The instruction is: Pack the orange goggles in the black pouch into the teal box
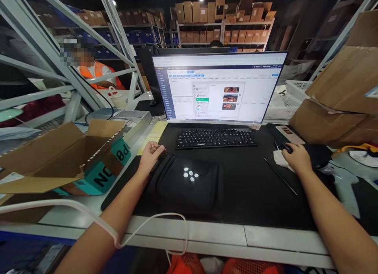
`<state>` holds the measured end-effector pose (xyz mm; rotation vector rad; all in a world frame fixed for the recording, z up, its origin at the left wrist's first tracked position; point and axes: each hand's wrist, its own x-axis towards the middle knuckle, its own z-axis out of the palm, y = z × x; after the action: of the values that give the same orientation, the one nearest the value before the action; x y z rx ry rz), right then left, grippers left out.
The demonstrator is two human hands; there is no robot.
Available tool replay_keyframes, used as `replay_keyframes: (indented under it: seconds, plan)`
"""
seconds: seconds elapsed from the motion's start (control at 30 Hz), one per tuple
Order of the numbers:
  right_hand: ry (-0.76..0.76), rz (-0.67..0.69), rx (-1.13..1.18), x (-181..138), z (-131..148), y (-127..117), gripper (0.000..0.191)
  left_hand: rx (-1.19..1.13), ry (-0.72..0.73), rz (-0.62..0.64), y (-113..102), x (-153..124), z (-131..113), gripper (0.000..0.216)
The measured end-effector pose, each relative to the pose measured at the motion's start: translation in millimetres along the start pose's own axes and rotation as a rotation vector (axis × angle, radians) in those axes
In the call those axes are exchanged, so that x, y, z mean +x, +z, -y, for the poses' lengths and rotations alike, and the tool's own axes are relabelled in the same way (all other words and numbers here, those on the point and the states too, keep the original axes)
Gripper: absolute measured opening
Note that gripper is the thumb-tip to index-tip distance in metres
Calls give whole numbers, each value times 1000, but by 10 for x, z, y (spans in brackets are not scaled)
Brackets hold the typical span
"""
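Observation:
A flat black fabric item [189, 191], perhaps a pouch or folded garment, lies on the black desk mat [242, 179], with a cluster of white dots on its face. At its upper left corner my left hand [150, 157] is closed, pinching a thin dark edge or cord of it. My right hand [298, 157] rests over a dark computer mouse [287, 148], fingers curved round it. Under that palm is a crumpled white tissue [280, 159]. A thin black stick [280, 176] lies left of my right hand. Beyond both hands stands a black keyboard [217, 138].
A lit monitor [218, 88] stands behind the keyboard. To the left sits an open cardboard box [59, 155]; a white cable [159, 215] loops over the front edge. A handheld scanner [342, 179] and stacked cartons [339, 88] are right. A person in an orange vest [102, 75] sits beyond.

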<state>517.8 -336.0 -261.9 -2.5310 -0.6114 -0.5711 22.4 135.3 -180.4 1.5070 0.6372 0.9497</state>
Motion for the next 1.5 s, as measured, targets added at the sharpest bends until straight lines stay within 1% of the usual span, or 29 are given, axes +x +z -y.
replay_keyframes:
  seconds: [0.17,0.4,0.5,0.6,0.83,1.27,1.5]
  plan:
    - [-42,0,8,7,0,8,56,-6,-7,-17,-9,-9,-26,70]
    - [30,40,-50,13,58,-52,59,-13,-10,-29,21,-32,-63,72]
    - [8,59,-74,14,71,-64,58,-13,-11,-35,37,-47,-84,72]
    - [-15,55,-76,13,65,-58,57,-12,-16,-39,47,-57,-104,73]
    - [-53,11,-27,28,26,-9,61,-7,-16,-58,71,-67,-122,73]
    - [-60,8,-9,48,12,12,60,17,-4,-53,72,-63,-87,72]
    - [-27,41,-22,21,85,-55,69,31,33,-33,54,-39,-33,68]
